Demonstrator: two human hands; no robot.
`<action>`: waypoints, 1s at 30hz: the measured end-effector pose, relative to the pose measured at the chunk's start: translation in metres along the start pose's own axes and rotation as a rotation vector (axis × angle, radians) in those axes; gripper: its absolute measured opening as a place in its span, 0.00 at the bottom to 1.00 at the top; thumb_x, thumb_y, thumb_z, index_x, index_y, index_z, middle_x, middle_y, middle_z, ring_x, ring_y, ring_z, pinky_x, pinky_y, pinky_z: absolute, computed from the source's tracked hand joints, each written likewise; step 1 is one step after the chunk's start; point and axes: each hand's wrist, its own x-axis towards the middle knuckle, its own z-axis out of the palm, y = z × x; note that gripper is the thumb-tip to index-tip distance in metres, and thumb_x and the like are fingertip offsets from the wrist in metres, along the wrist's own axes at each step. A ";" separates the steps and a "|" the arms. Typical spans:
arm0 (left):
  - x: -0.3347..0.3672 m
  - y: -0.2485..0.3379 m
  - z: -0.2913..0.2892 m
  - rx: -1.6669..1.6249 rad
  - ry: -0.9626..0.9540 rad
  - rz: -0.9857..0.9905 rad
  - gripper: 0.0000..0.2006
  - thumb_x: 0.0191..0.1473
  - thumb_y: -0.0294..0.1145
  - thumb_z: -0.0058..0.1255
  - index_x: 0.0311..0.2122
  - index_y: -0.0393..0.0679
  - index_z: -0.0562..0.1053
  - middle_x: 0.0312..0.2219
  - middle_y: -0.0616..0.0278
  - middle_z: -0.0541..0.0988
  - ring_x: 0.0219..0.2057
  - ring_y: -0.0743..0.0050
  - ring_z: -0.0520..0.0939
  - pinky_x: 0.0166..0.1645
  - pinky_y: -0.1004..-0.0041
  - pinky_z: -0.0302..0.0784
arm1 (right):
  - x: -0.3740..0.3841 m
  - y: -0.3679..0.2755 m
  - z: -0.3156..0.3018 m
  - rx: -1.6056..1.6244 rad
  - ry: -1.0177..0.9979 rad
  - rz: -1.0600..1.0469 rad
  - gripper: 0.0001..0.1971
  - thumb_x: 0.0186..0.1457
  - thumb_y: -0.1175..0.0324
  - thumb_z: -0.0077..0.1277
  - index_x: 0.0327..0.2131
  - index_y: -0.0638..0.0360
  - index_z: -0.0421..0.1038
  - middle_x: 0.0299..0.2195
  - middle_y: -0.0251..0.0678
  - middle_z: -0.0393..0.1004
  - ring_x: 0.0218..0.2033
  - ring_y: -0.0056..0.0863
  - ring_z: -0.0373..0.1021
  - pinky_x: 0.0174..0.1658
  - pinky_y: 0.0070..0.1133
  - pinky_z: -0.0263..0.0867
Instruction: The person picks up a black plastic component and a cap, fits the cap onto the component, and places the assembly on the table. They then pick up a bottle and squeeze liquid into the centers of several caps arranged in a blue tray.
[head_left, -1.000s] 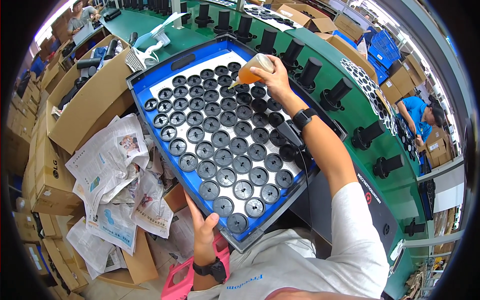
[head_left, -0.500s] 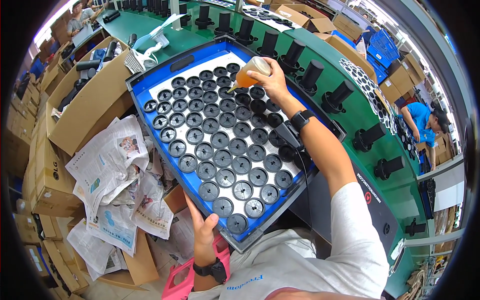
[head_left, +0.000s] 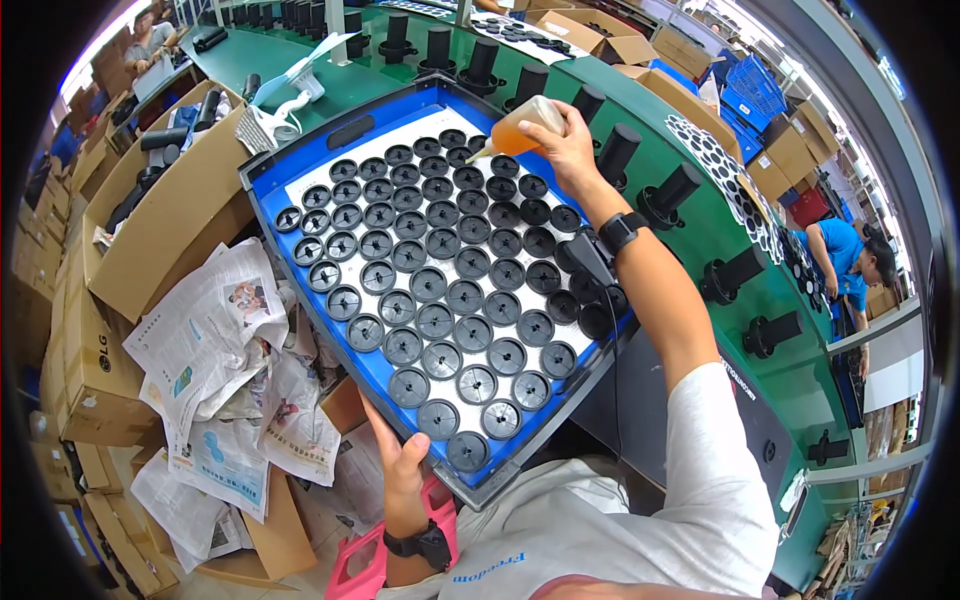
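My right hand (head_left: 568,150) is closed around a clear squeeze bottle (head_left: 517,128) of amber liquid. The bottle is tilted, its thin nozzle pointing down and left, close above the discs at the far end of a tray. This blue tray (head_left: 402,112) has a black rim and tilts across in front of me. Rows of round black plastic discs (head_left: 434,320) lie in it on a white sheet. At the near left edge my left hand (head_left: 402,468) grips the tray, thumb by the rim and fingers partly hidden beneath. A black device with a cable (head_left: 590,258) sits at the tray's right side.
Black cylindrical parts (head_left: 668,195) stand along the curved green bench (head_left: 690,265) behind the tray. On the left are a carton of black parts (head_left: 170,215) and crumpled newspaper (head_left: 215,335). A pink stool (head_left: 365,560) is below. Another person in blue (head_left: 845,255) works at far right.
My right hand has moved the bottle's nozzle from one disc to another spot slightly farther up the tray. The tray has shifted a little left in view; my left hand still holds it.
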 end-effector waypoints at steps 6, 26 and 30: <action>0.000 -0.001 0.001 0.022 -0.004 0.023 0.52 0.42 0.46 0.58 0.66 0.43 0.40 0.59 0.55 0.56 0.59 0.62 0.60 0.62 0.66 0.54 | 0.002 0.018 -0.002 -0.060 -0.008 -0.016 0.35 0.42 0.66 0.67 0.52 0.63 0.58 0.45 0.41 0.67 0.45 0.30 0.68 0.45 0.25 0.70; -0.001 0.001 0.000 0.037 0.011 0.015 0.52 0.42 0.47 0.58 0.66 0.42 0.39 0.58 0.55 0.58 0.57 0.62 0.62 0.61 0.67 0.55 | 0.002 0.012 -0.001 0.092 -0.006 -0.012 0.34 0.43 0.67 0.66 0.52 0.61 0.58 0.45 0.40 0.67 0.44 0.29 0.69 0.42 0.25 0.72; 0.000 -0.001 0.000 0.050 0.000 0.017 0.52 0.42 0.47 0.58 0.66 0.41 0.39 0.58 0.54 0.57 0.57 0.62 0.62 0.61 0.67 0.55 | 0.005 -0.010 -0.014 0.343 0.086 -0.010 0.34 0.44 0.67 0.65 0.52 0.61 0.58 0.46 0.40 0.66 0.45 0.30 0.69 0.43 0.26 0.72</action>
